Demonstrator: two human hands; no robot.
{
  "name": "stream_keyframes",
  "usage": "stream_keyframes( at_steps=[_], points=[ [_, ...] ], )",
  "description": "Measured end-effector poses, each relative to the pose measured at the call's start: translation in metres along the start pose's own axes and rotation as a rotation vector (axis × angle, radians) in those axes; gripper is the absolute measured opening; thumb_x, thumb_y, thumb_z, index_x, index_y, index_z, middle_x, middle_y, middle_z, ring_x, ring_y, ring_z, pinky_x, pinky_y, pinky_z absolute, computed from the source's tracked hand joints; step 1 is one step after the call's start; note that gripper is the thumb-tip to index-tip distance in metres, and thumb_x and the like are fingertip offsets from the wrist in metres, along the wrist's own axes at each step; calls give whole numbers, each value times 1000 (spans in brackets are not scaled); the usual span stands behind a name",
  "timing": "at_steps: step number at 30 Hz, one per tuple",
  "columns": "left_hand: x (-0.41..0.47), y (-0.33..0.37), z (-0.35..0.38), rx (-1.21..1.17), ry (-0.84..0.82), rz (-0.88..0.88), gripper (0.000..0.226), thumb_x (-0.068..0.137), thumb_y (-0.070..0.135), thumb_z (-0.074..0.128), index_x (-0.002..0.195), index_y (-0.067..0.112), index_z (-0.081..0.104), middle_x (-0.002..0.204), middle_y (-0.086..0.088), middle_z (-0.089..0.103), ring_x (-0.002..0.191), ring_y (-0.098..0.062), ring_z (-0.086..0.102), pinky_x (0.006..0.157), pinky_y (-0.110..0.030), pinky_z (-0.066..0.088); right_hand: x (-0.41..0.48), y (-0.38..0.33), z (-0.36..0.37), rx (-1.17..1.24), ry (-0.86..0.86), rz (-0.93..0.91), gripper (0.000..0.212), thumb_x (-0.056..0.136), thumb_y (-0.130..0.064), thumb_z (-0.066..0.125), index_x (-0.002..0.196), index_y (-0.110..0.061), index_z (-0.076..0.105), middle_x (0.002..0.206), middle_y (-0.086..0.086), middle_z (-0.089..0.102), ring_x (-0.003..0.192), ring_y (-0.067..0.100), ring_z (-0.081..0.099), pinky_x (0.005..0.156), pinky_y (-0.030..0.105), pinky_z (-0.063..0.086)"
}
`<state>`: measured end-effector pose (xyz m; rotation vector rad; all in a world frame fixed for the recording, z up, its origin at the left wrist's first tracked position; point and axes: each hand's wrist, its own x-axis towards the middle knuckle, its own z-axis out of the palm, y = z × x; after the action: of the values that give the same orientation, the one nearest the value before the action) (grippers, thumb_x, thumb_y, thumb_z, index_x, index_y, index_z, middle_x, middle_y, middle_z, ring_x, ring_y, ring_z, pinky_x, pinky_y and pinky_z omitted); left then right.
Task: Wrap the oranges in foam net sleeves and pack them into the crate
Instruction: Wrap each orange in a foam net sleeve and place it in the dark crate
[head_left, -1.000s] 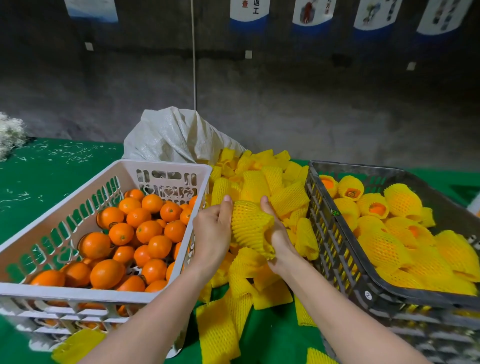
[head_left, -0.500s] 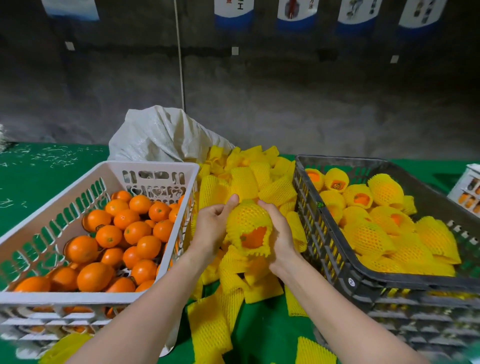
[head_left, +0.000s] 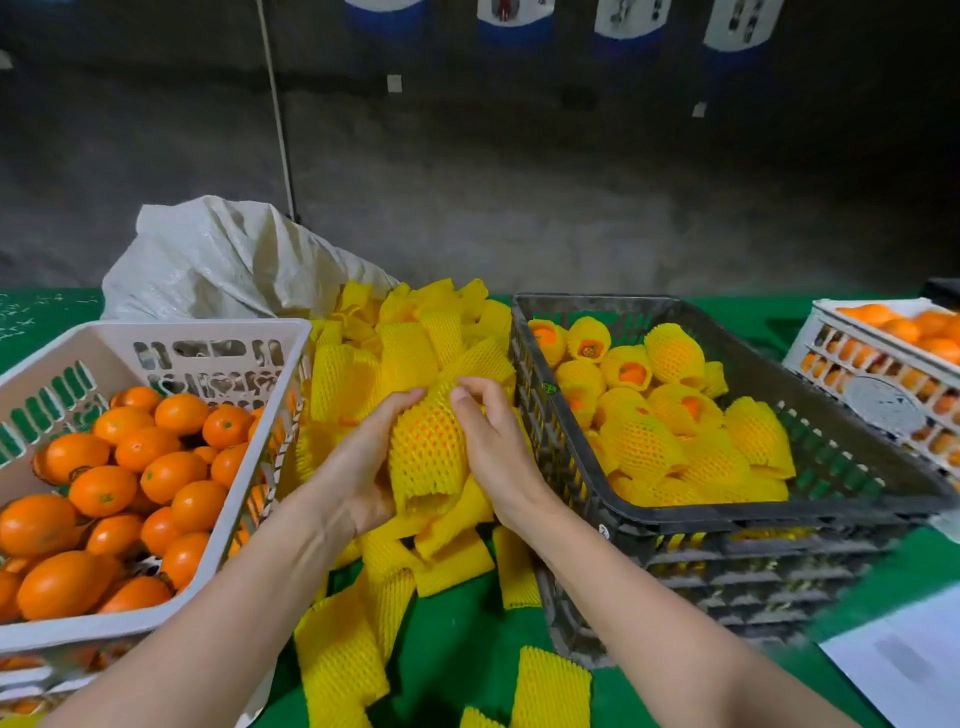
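An orange inside a yellow foam net sleeve (head_left: 428, 447) is held above the sleeve pile between both hands. My left hand (head_left: 358, 467) cups it from the left and below. My right hand (head_left: 493, 441) grips its right side, fingertips curled on the top. The orange shows through the stretched mesh, and the sleeve's open end points down. A white crate (head_left: 156, 343) of bare oranges (head_left: 104, 488) stands at the left. A dark crate (head_left: 779, 364) at the right holds several wrapped oranges (head_left: 670, 353).
Loose yellow sleeves (head_left: 405, 353) are heaped between the two crates and spill over the green table (head_left: 467, 639). A white woven sack (head_left: 218, 260) lies behind. Another white crate of oranges (head_left: 883, 364) stands at far right, with white paper (head_left: 909, 660) at the near right.
The sleeve has been pulled further over the orange and turned, so its open end now faces down. The view has shifted right, bringing the far-right crate into sight.
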<state>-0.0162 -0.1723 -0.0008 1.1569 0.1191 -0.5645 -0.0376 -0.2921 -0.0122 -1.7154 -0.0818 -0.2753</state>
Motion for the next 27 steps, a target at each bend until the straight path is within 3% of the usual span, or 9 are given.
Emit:
stream_keyframes(
  at_steps=[1, 3, 6, 11, 14, 17, 21, 24, 27],
  points=[
    [1, 0, 3, -11, 38, 27, 29, 88, 40, 58, 102, 15, 66, 88, -12, 71, 80, -27, 65, 66, -36, 50, -3, 0, -3, -24, -2, -20, 19, 99, -29, 42, 115, -24, 49, 116, -4, 49, 111, 8, 44, 90, 25, 35],
    [2, -1, 9, -15, 130, 94, 30, 91, 39, 56, 106, 14, 65, 96, -12, 70, 84, -26, 65, 67, -36, 50, -10, -1, -9, -37, -93, -78, 31, 96, -32, 49, 127, -28, 44, 123, -14, 46, 118, 1, 42, 94, 22, 35],
    [1, -9, 22, 20, 162, 225, 39, 94, 44, 49, 111, 10, 62, 101, -11, 69, 92, -22, 65, 80, -36, 51, -17, -4, -13, -125, -173, -140, 43, 86, -22, 66, 124, -24, 46, 121, -10, 50, 115, 7, 46, 94, 26, 41],
    [2, -15, 55, 74, 86, 322, 48, 96, 55, 32, 123, 22, 52, 113, -3, 65, 106, -19, 61, 92, -37, 48, -4, -14, -51, -93, 25, -261, 46, 70, -12, 79, 101, -25, 49, 99, -18, 49, 94, 0, 48, 80, 15, 41],
    [10, -19, 76, 334, 50, 514, 32, 101, 39, 34, 115, 24, 58, 116, 0, 62, 105, -17, 58, 84, -27, 47, 12, -20, -98, -38, 244, -282, 42, 69, -19, 78, 93, -34, 47, 95, -17, 49, 86, -2, 49, 74, 14, 43],
    [30, -32, 92, 728, -6, 649, 26, 100, 9, 43, 117, 16, 62, 114, 1, 59, 115, -17, 52, 82, -13, 38, 28, -13, -152, -291, 350, -128, 41, 70, -18, 77, 95, -29, 46, 91, -16, 47, 83, 1, 48, 63, 12, 39],
    [57, -51, 99, 1066, -74, 649, 34, 97, -6, 39, 109, 6, 68, 126, -7, 61, 124, -19, 50, 85, -10, 33, 31, 21, -190, -935, -167, 264, 51, 69, -26, 79, 108, -22, 48, 115, -1, 50, 103, 18, 47, 72, 27, 36],
    [62, -55, 98, 1110, -68, 671, 37, 93, -12, 38, 101, 3, 71, 122, -8, 62, 122, -20, 51, 82, 1, 29, 29, 32, -184, -1122, -427, 304, 58, 70, -32, 78, 116, -20, 44, 121, 5, 48, 104, 24, 47, 77, 34, 42],
    [59, -59, 98, 1125, -62, 684, 37, 92, -12, 39, 100, 3, 71, 122, -8, 62, 122, -19, 51, 88, -5, 30, 25, 40, -170, -1271, -566, 264, 64, 79, -29, 69, 131, -17, 35, 103, 6, 45, 83, 21, 44, 57, 29, 35]
  ],
)
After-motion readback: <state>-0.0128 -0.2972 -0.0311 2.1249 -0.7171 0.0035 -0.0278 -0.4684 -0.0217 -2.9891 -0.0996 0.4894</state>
